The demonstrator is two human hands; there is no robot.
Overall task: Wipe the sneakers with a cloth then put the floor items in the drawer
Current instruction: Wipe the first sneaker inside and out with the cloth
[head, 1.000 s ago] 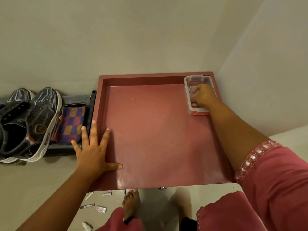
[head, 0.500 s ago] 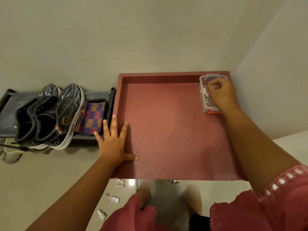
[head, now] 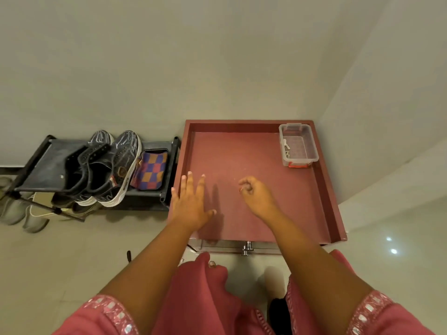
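The drawer (head: 256,189) stood pulled out from the corner of the room, its red-brown bottom bare apart from a clear plastic box (head: 298,144) set in its far right corner, touching or nearly touching the back wall. Small pale items lay inside that box near its left wall, too small to identify. The left hand (head: 189,204) lay over the drawer's left wall with its fingers straight and spread and the thumb pointing right; whether the palm pressed on the rim could not be told. The right hand (head: 256,195) hung above the middle of the drawer bottom with its fingers loosely curled and nothing visible in them. Left of the drawer a dark shoe rack (head: 48,165) carried the sneakers (head: 106,165) side by side, toes toward the wall, and just beside them a checked cloth (head: 150,170) in blue, orange and red. Pale shoes (head: 21,211) sat on the floor under the rack's left end.
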